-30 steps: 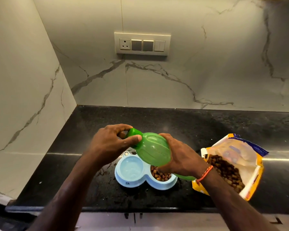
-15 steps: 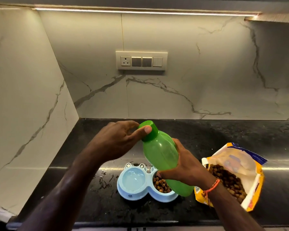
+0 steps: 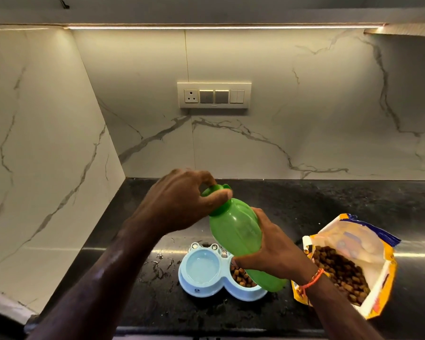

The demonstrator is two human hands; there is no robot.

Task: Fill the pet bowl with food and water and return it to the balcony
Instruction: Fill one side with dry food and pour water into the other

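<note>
Black stone countertop (image 3: 341, 204) in a corner of white marble-look walls, switch panel (image 3: 214, 95) on the back wall, light strip along the top. Landmark: light-blue double pet bowl (image 3: 201, 288) on the counter, near the front edge. Its left compartment holds water, its right one holds brown kibble (image 3: 242, 278). Water splashes on the counter just left of the bowl.

Green plastic bottle (image 3: 236, 231) is held in the air above the bowl's right half, tilted, cap end up and to the left. Right hand (image 3: 272, 251) wraps the bottle's lower body, fingers curled round it; orange thread on that wrist. Left hand (image 3: 182, 202) grips the green cap (image 3: 217, 200), thumb across its front, fingers over the top.

Open yellow-and-white pet food bag (image 3: 353, 263) lies just right of the bowl, mouth up, kibble visible inside.
</note>
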